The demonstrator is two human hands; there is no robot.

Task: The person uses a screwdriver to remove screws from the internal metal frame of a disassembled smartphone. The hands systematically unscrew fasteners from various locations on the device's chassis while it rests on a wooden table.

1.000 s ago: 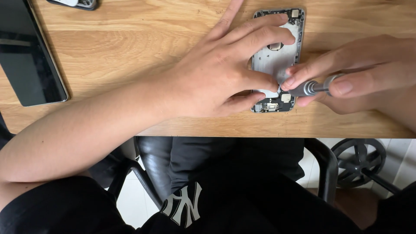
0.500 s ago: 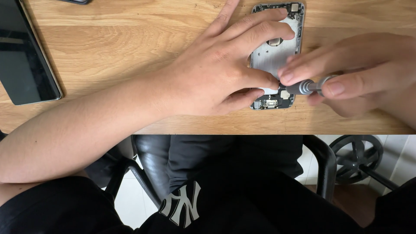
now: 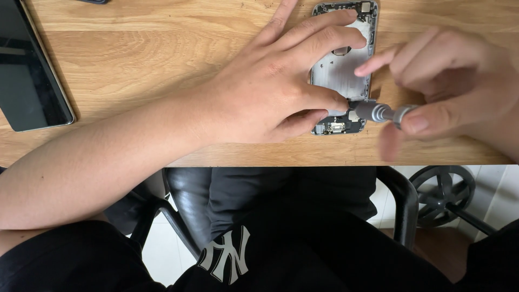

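The left hand (image 3: 281, 86) lies spread across the opened phone shell (image 3: 346, 70), fingers fanned out over its bare grey metal inside, pinning it flat on the wooden table (image 3: 135, 59); the thumb and forefinger curl in toward the lower end of the shell, tips close together right beside the tool's tip; the shell itself sits near the table's front edge, toward the right, its long side running away from the person, small dark parts and connectors showing at both ends; now the right hand (image 3: 448, 81), coming in from the right side, pinches a small grey screwdriver (image 3: 384, 112) between thumb and fingers, the thumb pressed on the handle's end, the other fingers bunched above it and a little blurred; the screwdriver lies almost level, pointing left, its tip meeting the lower corner of the shell just where the left forefinger rests; whether the tip sits in a screw I cannot tell, the fingers hide it; over on the far left a dark tablet (image 3: 30, 70) lies flat on the table, well apart from the hands, screen black and glossy; below the table edge, the person's dark clothing and a black chair armrest (image 3: 403, 200) show, and a chair wheel (image 3: 446, 197) stands on the floor at the right.
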